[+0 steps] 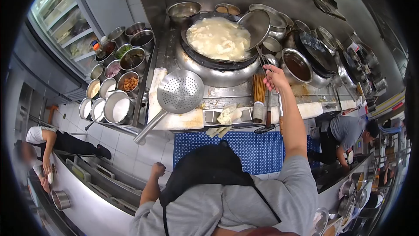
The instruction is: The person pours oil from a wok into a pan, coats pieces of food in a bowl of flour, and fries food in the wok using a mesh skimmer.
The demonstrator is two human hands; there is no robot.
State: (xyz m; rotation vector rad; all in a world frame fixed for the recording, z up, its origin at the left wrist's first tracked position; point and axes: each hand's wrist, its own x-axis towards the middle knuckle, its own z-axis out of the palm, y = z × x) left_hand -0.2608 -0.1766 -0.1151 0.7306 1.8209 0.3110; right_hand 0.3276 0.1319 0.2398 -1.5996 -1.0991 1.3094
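My right hand (pixel 275 79) is stretched forward over the stove front, its fingers closed on the handle of a round mesh strainer (pixel 254 25). The strainer's bowl leans over the right rim of a large wok (pixel 187 44). Pale, lumpy food in cloudy liquid (pixel 218 39) fills that wok. Just below my right hand stand a bamboo brush (pixel 258 90) and long-handled tools. Down at my left side, my left hand (pixel 158 169) is curled closed with nothing seen in it. A perforated ladle (pixel 180 92) rests on the stove edge, apart from both hands.
Several metal pots of ingredients (pixel 117 107) stand on the left. A pot of dark liquid (pixel 297 65) and another wok (pixel 315 53) sit to the right. Folded cloths (pixel 229 114) line the front edge. Other people work at the far left (pixel 43 142) and right (pixel 347 131).
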